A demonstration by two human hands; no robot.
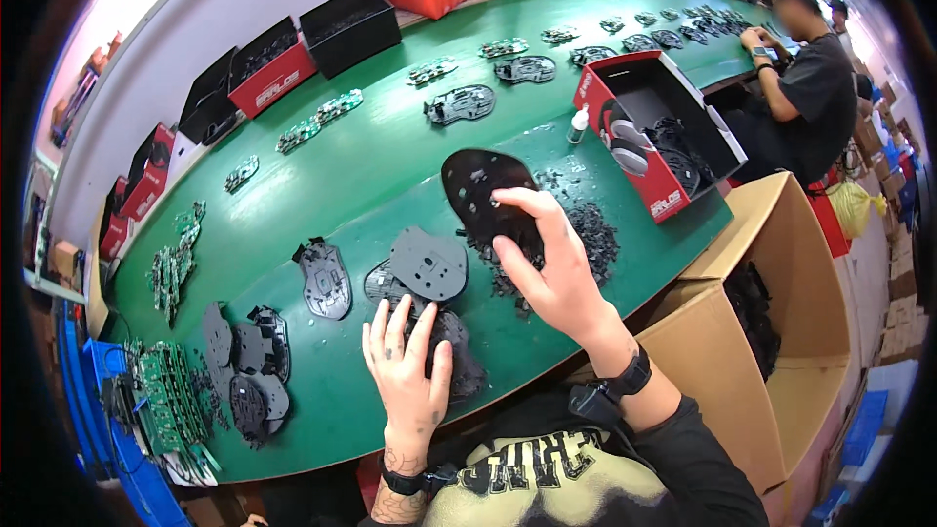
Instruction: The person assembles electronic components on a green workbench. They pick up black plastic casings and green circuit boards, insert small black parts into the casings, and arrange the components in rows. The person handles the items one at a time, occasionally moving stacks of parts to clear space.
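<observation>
Bright light here, whitest toward upper left and upper right; pale sheen washes the green worktop (342, 176), its long edges bowing, the rim dropping to black, distant detail going soft.

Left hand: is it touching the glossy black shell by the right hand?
Apart. The head view shows a grey plate and green tabletop between left hand and glossy black shell.

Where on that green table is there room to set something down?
Bare patches: between the circuit board row and the lone grey shell, and between the shell stack and the left hand. Crowded: around the right hand and black shell, beside the heap of black bits, and at the left end, by the packed circuit boards.
</observation>
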